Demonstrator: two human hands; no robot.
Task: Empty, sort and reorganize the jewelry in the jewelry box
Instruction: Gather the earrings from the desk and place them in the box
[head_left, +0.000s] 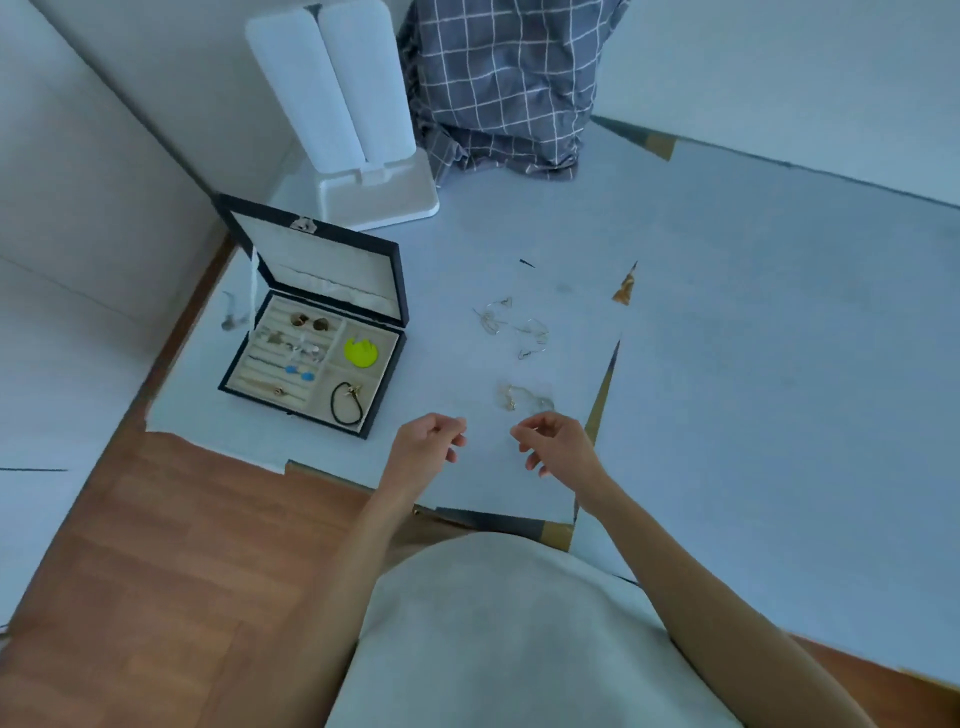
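Now both grips hover side by side, left hand (428, 441) and right hand (553, 441), fingers loosely curled, nothing visibly held. Just beyond the right hand lies a gold chain (524, 400), farther out a silver tangle (514, 327). Off left of the left hand sits the open jewelry box (311, 358) holding earrings and a yellow piece (360, 352).

Open jewelry box (311, 358) on pale sheet (727, 338) over wood floor (156, 545), lid up, holding earrings, yellow disc (360, 353), black cord bracelet (347, 404). Silver chains (514, 327) and gold pieces (524, 399) lie loose right of it. Left hand (428, 441) and right hand (553, 441) hover near gold pieces, fingers loosely curled; whether they pinch anything is unclear.
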